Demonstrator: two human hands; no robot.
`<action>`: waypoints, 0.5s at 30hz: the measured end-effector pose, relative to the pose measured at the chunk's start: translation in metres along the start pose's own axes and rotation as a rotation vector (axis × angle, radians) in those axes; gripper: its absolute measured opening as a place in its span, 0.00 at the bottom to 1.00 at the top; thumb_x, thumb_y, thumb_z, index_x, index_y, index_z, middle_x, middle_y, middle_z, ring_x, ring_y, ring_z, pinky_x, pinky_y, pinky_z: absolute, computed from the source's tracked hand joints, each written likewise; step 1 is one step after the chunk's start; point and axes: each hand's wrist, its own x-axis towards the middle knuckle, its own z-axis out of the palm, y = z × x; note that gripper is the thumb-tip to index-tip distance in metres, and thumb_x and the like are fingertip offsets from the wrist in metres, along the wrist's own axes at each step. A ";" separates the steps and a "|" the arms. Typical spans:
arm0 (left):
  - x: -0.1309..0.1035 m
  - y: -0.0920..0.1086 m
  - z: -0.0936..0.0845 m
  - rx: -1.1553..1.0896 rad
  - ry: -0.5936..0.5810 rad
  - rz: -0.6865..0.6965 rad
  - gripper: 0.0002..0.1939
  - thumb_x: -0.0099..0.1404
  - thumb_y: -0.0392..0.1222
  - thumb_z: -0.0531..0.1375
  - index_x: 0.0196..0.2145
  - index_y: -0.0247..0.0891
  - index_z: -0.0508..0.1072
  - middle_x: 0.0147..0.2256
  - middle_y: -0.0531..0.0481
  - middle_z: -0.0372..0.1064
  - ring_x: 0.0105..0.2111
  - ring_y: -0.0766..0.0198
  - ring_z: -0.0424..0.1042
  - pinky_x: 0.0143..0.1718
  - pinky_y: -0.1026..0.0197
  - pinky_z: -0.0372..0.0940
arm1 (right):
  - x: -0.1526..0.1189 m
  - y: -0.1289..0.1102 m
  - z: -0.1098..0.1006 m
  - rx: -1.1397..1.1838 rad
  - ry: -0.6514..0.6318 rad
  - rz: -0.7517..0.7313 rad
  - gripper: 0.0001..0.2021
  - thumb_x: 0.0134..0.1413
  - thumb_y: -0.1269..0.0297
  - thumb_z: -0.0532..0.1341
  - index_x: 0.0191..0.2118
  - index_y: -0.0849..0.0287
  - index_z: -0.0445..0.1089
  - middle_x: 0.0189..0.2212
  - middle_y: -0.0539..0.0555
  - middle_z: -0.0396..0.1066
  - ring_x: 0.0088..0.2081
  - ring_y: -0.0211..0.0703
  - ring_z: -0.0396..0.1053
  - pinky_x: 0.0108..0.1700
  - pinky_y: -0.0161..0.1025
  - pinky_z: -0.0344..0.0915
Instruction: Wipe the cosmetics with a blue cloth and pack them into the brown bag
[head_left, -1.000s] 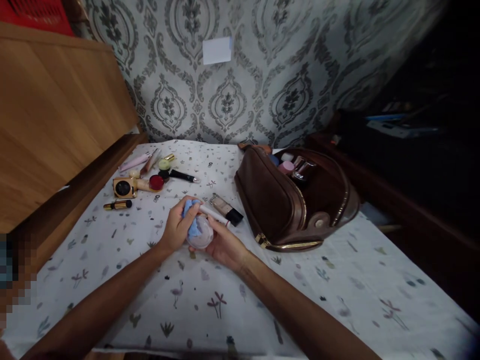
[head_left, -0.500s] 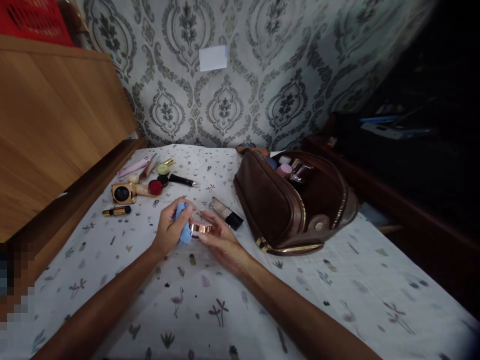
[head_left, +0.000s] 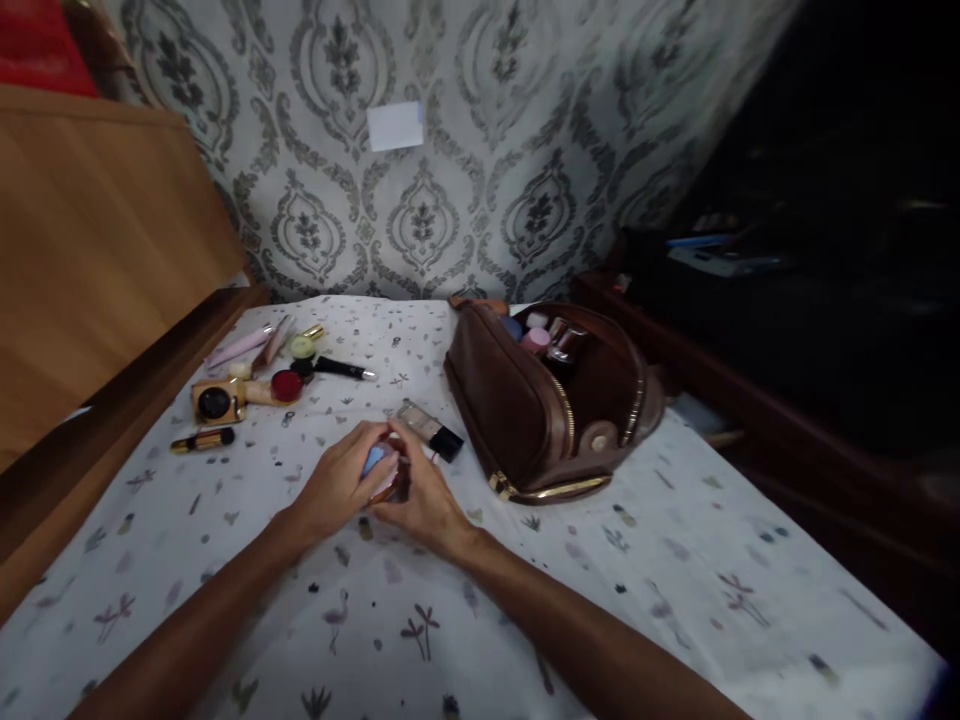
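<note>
Curling around a small round container low over the cloth-covered tabletop, the left hand and the right hand nearly met at the fingertips. The left was clamped on a blue cloth, pressing it to the container; the right gripped the container from the other side. A black-capped bottle lay just beyond the right hand. Farther right stood an open brown bag with cosmetics inside. A black tube and a red round case lay left, beyond the left hand.
</note>
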 end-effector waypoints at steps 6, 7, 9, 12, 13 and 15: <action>0.000 -0.006 0.004 0.116 0.013 -0.029 0.14 0.70 0.52 0.49 0.41 0.42 0.69 0.39 0.48 0.71 0.40 0.55 0.73 0.42 0.55 0.68 | -0.005 -0.011 -0.002 -0.145 -0.112 0.034 0.57 0.38 0.67 0.75 0.71 0.55 0.42 0.62 0.61 0.62 0.61 0.53 0.64 0.60 0.47 0.64; 0.000 -0.007 0.004 0.123 0.018 -0.034 0.15 0.70 0.53 0.49 0.41 0.42 0.69 0.40 0.48 0.72 0.40 0.55 0.74 0.42 0.55 0.69 | -0.005 -0.013 -0.003 -0.167 -0.131 0.030 0.58 0.37 0.66 0.75 0.71 0.55 0.41 0.63 0.62 0.61 0.62 0.54 0.63 0.61 0.47 0.64; 0.001 -0.012 0.004 0.135 0.036 -0.045 0.17 0.70 0.55 0.49 0.42 0.42 0.70 0.41 0.47 0.73 0.42 0.54 0.75 0.43 0.55 0.70 | -0.005 -0.016 -0.005 -0.211 -0.171 0.021 0.60 0.37 0.64 0.76 0.72 0.56 0.40 0.65 0.63 0.58 0.64 0.55 0.60 0.62 0.47 0.62; 0.002 -0.025 0.005 0.161 0.077 -0.044 0.20 0.68 0.57 0.49 0.45 0.42 0.72 0.44 0.45 0.76 0.44 0.53 0.76 0.45 0.54 0.71 | -0.004 -0.020 -0.006 -0.289 -0.246 0.006 0.57 0.41 0.61 0.74 0.72 0.56 0.38 0.62 0.63 0.61 0.62 0.55 0.63 0.60 0.47 0.64; 0.003 -0.030 0.005 0.166 0.086 -0.036 0.21 0.68 0.57 0.49 0.45 0.42 0.72 0.44 0.45 0.77 0.44 0.53 0.77 0.45 0.55 0.72 | -0.004 -0.021 -0.006 -0.320 -0.266 -0.012 0.56 0.43 0.61 0.73 0.71 0.57 0.38 0.61 0.63 0.63 0.60 0.55 0.64 0.59 0.47 0.64; 0.004 -0.039 0.005 0.173 0.096 -0.022 0.22 0.67 0.57 0.50 0.46 0.42 0.73 0.44 0.46 0.78 0.42 0.54 0.78 0.43 0.56 0.73 | -0.004 -0.020 -0.005 -0.382 -0.290 -0.068 0.55 0.45 0.59 0.72 0.71 0.62 0.38 0.60 0.66 0.64 0.59 0.56 0.66 0.59 0.47 0.64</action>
